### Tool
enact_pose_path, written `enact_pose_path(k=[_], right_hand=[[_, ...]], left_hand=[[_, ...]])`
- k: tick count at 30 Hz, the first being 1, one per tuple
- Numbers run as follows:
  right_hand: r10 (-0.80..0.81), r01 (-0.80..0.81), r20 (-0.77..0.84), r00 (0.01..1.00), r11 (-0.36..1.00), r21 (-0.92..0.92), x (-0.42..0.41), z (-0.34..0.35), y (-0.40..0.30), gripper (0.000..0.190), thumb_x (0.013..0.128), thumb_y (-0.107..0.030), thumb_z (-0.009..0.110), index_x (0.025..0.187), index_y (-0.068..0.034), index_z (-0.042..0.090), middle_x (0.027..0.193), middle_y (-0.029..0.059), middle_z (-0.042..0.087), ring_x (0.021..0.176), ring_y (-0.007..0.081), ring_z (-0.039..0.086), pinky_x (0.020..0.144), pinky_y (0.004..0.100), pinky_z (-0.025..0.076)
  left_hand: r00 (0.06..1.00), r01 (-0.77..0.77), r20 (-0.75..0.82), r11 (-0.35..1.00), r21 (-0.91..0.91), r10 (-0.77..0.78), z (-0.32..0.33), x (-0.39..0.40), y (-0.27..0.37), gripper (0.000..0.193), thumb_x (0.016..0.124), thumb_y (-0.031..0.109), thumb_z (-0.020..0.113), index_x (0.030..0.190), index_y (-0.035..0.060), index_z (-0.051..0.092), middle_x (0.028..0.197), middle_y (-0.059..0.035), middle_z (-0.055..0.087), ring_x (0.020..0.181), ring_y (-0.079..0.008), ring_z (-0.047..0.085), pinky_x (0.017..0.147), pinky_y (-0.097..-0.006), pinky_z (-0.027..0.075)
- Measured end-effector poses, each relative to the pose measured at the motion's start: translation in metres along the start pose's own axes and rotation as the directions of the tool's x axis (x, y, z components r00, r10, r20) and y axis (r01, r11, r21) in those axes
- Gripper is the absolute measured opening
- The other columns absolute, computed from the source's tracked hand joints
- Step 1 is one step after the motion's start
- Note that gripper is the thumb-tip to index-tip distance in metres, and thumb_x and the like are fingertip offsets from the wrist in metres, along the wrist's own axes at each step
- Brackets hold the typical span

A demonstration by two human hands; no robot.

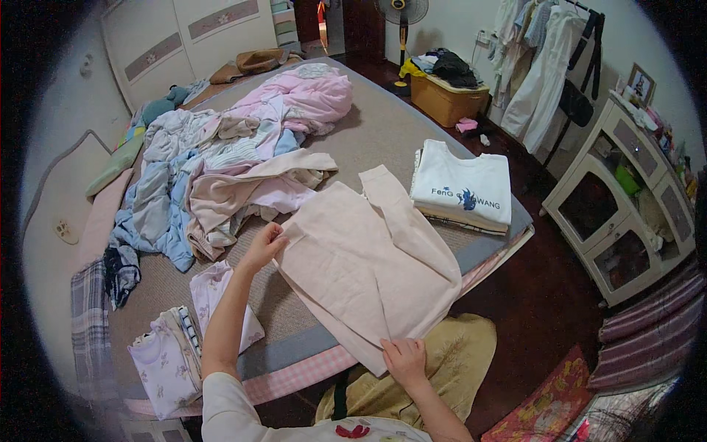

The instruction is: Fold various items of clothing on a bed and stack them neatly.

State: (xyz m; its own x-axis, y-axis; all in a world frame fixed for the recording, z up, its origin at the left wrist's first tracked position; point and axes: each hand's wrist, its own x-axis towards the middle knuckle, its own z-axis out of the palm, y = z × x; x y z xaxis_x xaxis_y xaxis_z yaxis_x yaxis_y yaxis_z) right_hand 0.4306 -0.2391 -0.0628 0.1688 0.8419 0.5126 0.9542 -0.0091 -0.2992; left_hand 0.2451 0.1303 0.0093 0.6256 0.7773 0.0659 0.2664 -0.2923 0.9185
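A pale pink long-sleeved top [353, 265] lies spread on the bed mat, its near end reaching past the bed's front edge. One sleeve [395, 210] lies bent along its right side. My left hand [266, 246] pinches the fabric at the top's left edge. At the near corner, my right hand [405, 358] grips the lower edge between thumb and fingers. Left of my forearm lies a lilac printed garment [251, 330], partly hidden by the arm. Beyond the top sits a stack of folded clothes [461, 182] with a white printed shirt uppermost.
A heap of loose clothes [221, 177] and a pink quilt [304, 94] cover the bed's left and far parts. Another folded pile [168, 359] sits at the near left corner. A white cabinet [596, 221], a storage box [450, 102] and a fan [403, 33] stand beyond the bed.
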Motion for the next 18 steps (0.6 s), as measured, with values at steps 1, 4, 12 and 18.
enact_pose_path(k=[1,4,12,18], right_hand=[[0.0,0.0,-0.016,1.0,1.0,-0.011,0.002,-0.001,0.0,0.032,0.067,-0.013,0.066,0.098,-0.015,0.063,0.082,0.0006,0.054,0.078,0.0181,0.053,0.074,0.0359,0.035],[-0.038,0.039,-0.038,0.999,0.999,0.015,0.004,-0.006,0.001,0.032,0.066,-0.014,0.067,0.098,-0.016,0.064,0.08,-0.0003,0.053,0.077,0.0172,0.053,0.073,0.0356,0.036],[-0.158,0.158,0.069,0.985,0.987,0.0,0.006,-0.007,0.002,0.033,0.069,-0.018,0.064,0.102,-0.015,0.064,0.078,-0.0021,0.054,0.075,0.0152,0.052,0.073,0.0356,0.037],[-0.222,0.217,0.089,0.971,0.974,0.064,0.015,-0.013,0.0,0.031,0.069,-0.018,0.065,0.1,-0.012,0.064,0.081,-0.0008,0.055,0.077,0.0166,0.052,0.074,0.0363,0.037]], left_hand=[[0.995,0.095,-0.029,0.995,0.026,-0.095,-0.001,0.0,-0.005,0.012,0.085,0.011,0.059,0.09,0.0059,0.049,0.073,0.0037,0.049,0.066,-0.004,0.044,0.058,-0.0197,0.036],[0.999,0.036,-0.023,0.999,-0.014,-0.037,-0.004,0.001,-0.01,0.014,0.084,0.012,0.06,0.091,0.0061,0.05,0.074,0.0023,0.052,0.067,-0.005,0.046,0.059,-0.0203,0.038],[0.998,0.067,-0.019,0.988,0.137,-0.065,-0.008,0.002,-0.015,0.019,0.082,0.012,0.06,0.094,0.0039,0.049,0.072,-0.0016,0.053,0.067,-0.0078,0.05,0.057,-0.0236,0.041],[0.997,0.024,-0.07,0.888,0.46,0.01,0.001,0.001,-0.034,0.025,0.079,0.021,0.062,0.095,0.004,0.053,0.076,-0.0132,0.059,0.07,-0.0225,0.057,0.066,-0.0343,0.046]])
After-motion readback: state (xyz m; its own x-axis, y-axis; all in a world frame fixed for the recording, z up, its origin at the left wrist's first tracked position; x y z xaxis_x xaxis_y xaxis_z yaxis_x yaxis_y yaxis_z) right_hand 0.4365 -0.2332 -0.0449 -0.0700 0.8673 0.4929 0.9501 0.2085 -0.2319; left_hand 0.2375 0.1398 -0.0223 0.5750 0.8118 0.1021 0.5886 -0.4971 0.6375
